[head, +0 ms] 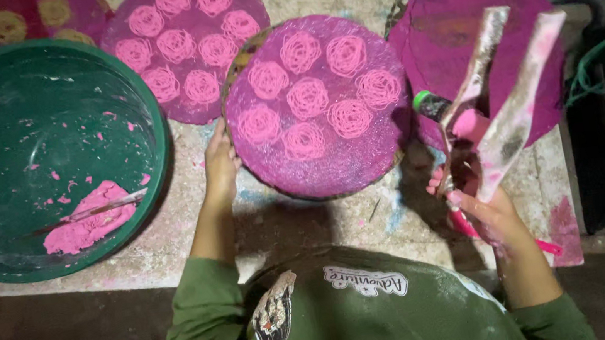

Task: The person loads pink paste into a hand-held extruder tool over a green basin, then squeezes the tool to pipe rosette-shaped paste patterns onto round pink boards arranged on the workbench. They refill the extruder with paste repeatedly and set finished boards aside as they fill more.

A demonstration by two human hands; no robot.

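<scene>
Round mat [317, 106] at desk [287, 226] centre, covered with seven pink dough coils.
Left hand [220, 165] grips its rim; right hand [482, 205] is closed around the press [499, 97]. Neighbouring mat [446, 18] bare; dough [87, 222] remains in green basin [57, 257].

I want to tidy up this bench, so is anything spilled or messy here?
Yes. Pink dough bits are spattered inside the green basin, around a pink lump. The tabletop is dusty with pink smears. The press in the right hand is caked.
</scene>
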